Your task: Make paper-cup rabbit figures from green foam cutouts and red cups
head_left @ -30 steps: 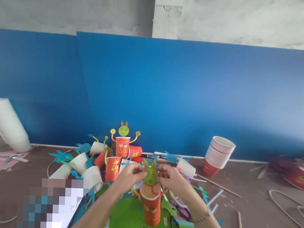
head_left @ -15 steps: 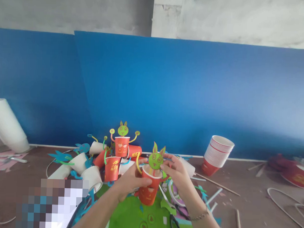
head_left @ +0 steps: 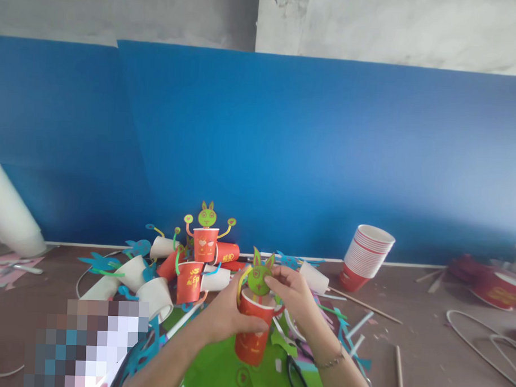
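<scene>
A red paper cup (head_left: 253,343) is held upright by my left hand (head_left: 226,316), the thumb across its front and the fingers behind. A green paper rabbit head (head_left: 259,279) with pointed ears stands over the cup's mouth. My right hand (head_left: 295,288) pinches the edge of that head between thumb and fingers. A yellow strip arm rises at the cup's left side and a reddish one shows at its right. Behind, a similar red cup figure (head_left: 206,245) with a green rabbit head and raised arms stands on another red cup (head_left: 189,284).
Green paper (head_left: 218,367) lies under the held cup, with black-handled scissors (head_left: 297,375) on it. White cups (head_left: 155,298) and blue paper cutouts lie at left. A leaning cup stack (head_left: 368,256), wooden sticks (head_left: 399,370) and a white cable (head_left: 469,325) are at right. A blue panel (head_left: 259,148) stands behind.
The held cup has come slightly lower and nearer. My right fingers have moved further onto the rabbit head's right edge, and my left hand still grips the cup. The view has shifted a little.
</scene>
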Motion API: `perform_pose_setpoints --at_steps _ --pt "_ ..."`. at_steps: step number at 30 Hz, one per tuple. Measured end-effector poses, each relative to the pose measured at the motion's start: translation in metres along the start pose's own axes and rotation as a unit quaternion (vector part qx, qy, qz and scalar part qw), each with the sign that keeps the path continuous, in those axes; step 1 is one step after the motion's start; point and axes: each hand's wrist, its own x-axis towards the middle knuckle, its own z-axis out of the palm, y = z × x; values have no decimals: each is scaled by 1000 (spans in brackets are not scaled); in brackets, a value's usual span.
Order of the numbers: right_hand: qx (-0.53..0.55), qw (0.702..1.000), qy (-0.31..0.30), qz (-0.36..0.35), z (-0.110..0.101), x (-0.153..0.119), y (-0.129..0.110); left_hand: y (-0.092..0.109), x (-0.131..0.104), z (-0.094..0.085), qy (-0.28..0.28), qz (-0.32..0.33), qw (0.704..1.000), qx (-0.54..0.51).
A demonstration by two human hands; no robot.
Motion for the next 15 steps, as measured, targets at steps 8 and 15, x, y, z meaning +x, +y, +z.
perform_pose_setpoints --at_steps 8,15 --pt "-18 1000 -23 -7 -1 -1 -1 0 0 -11 12 -25 998 58" --pt "-392 915 -92 -23 -23 -11 -17 -2 -2 -33 69 -124 963 230"
